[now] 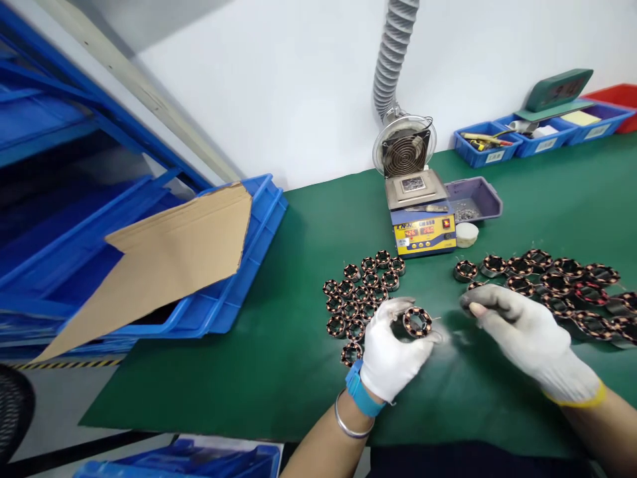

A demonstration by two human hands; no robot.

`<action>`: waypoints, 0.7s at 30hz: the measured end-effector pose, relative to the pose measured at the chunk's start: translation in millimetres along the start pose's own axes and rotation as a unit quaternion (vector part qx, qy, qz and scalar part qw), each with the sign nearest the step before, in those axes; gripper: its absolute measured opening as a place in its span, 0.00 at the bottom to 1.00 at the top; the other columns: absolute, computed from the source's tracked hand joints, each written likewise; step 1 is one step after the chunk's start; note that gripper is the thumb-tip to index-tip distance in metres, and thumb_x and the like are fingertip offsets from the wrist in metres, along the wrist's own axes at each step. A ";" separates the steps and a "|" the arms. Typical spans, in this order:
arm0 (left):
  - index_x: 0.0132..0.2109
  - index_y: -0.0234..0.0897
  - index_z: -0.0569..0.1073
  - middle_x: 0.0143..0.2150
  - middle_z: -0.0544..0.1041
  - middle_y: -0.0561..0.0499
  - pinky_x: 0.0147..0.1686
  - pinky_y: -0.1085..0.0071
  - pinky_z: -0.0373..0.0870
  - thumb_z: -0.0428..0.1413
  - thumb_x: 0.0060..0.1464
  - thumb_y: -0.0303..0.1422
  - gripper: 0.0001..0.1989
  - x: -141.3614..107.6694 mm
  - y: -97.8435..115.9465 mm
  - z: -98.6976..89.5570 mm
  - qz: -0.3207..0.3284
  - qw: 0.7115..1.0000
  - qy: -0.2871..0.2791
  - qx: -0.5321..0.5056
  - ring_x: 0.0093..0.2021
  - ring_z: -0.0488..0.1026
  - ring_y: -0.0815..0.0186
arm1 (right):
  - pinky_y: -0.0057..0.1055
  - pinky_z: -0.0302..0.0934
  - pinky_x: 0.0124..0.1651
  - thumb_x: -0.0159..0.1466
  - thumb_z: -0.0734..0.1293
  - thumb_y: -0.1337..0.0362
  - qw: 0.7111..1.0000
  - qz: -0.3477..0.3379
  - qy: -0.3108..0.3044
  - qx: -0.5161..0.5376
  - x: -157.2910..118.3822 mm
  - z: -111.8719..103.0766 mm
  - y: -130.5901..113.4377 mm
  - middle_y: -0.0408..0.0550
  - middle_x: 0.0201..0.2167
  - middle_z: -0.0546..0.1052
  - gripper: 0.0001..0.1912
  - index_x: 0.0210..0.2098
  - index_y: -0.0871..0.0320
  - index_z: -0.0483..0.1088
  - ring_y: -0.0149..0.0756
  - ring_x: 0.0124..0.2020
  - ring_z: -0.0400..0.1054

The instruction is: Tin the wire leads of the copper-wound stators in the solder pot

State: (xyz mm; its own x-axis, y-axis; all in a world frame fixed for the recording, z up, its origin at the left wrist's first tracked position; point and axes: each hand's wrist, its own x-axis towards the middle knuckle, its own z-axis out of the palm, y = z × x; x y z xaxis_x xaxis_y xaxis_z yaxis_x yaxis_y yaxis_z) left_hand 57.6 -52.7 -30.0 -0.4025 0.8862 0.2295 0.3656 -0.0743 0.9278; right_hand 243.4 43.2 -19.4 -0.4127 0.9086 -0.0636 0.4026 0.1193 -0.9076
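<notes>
My left hand [395, 352], in a white glove with a blue wrist strap, grips a motor stator [417, 322]. This is a metal ring with copper windings inside, and thin wire ends stick out on its right. Opposite it, my gloved right hand [522, 325] is closed in a pinch, thumb tip bare against the index finger. Whatever is between those fingertips, if anything, is too small to make out. Several more stators [349, 309] stand in a group left of my left hand. Behind my right hand lies another group of stators [555, 282], one with reddish windings.
A solder pot [423, 229] with a lit display stands at the back, beneath a ventilation hose [395, 60]. Beside it are a purple tray [490, 199] and a round whitish pad [466, 234]. Blue bins [488, 156] line the wall. Cardboard [184, 252] covers a blue crate [271, 212] at left.
</notes>
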 end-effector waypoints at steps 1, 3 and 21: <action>0.46 0.39 0.71 0.53 0.78 0.42 0.56 0.53 0.75 0.70 0.42 0.29 0.23 -0.6 -0.8 1.2 0.002 1.000 0.004 -0.010 0.53 0.77 0.53 | 0.40 0.74 0.43 0.59 0.71 0.49 0.997 0.038 -0.032 0.060 -0.5 3.1 -0.5 0.56 0.44 0.81 0.21 0.45 0.57 0.77 0.47 0.41 0.77; 0.46 0.38 0.71 0.55 0.77 0.41 0.56 0.52 0.75 0.69 0.44 0.29 0.22 -3.1 -2.1 4.7 0.005 1.000 0.004 -0.016 0.55 0.77 0.52 | 0.41 0.74 0.46 0.57 0.73 0.48 0.974 0.068 -0.116 0.180 -3.2 15.5 -3.2 0.59 0.51 0.79 0.31 0.54 0.59 0.74 0.48 0.47 0.77; 0.40 0.40 0.79 0.36 0.83 0.46 0.39 0.60 0.80 0.56 0.54 0.27 0.08 -0.8 -2.2 -1.0 -0.007 0.994 -0.094 0.062 0.36 0.81 0.56 | 0.48 0.69 0.59 0.59 0.70 0.55 0.996 -0.053 0.063 -0.038 -18.4 37.5 2.8 0.55 0.52 0.78 0.25 0.54 0.56 0.74 0.48 0.51 0.75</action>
State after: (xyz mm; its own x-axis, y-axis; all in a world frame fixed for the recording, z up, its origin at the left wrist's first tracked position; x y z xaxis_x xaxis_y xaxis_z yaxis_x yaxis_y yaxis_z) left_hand 56.2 -53.7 -32.0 -0.2493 0.9573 0.1466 0.4653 -0.0143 0.8850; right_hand 221.5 11.8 -36.3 -0.3534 0.9314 0.0878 0.4254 0.2436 -0.8716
